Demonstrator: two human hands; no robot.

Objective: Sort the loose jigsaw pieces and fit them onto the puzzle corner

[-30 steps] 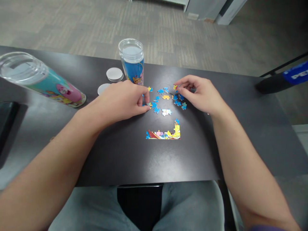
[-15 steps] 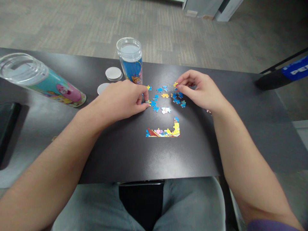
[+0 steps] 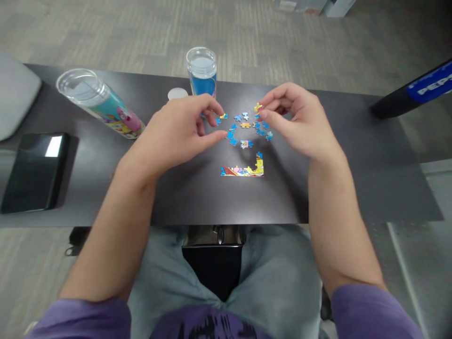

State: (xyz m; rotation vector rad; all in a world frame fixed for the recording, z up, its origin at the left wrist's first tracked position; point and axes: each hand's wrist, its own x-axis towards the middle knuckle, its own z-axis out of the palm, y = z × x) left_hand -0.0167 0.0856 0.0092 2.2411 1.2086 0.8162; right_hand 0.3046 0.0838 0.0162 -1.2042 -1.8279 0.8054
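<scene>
My right hand (image 3: pixel 294 120) pinches a yellow and red jigsaw piece (image 3: pixel 258 108) between thumb and fingertips, a little above the table. Thumb and fingers spread apart, my left hand (image 3: pixel 190 129) hovers at the left side of the loose pieces and holds nothing. Several blue loose pieces (image 3: pixel 231 135) lie by its thumb tip. Between the hands are a yellow-orange piece (image 3: pixel 245 125) and a pale joined cluster (image 3: pixel 246 144). Closer to me lies an L-shaped joined strip (image 3: pixel 243 171), a bottom edge with a yellow right corner.
Two clear-topped picture tubes, one teal and pink (image 3: pixel 118 110) and one blue (image 3: pixel 204 77), stand on the dark table (image 3: pixel 212 200). White discs (image 3: pixel 177 93) are beside the blue one. A black device (image 3: pixel 35 172) lies left; a black and blue cylinder (image 3: pixel 409 89) is right.
My left hand has opened its thumb and fingers, which were close together by a piece. My right hand still pinches its jigsaw piece. The camera view has shifted, showing more of my lap.
</scene>
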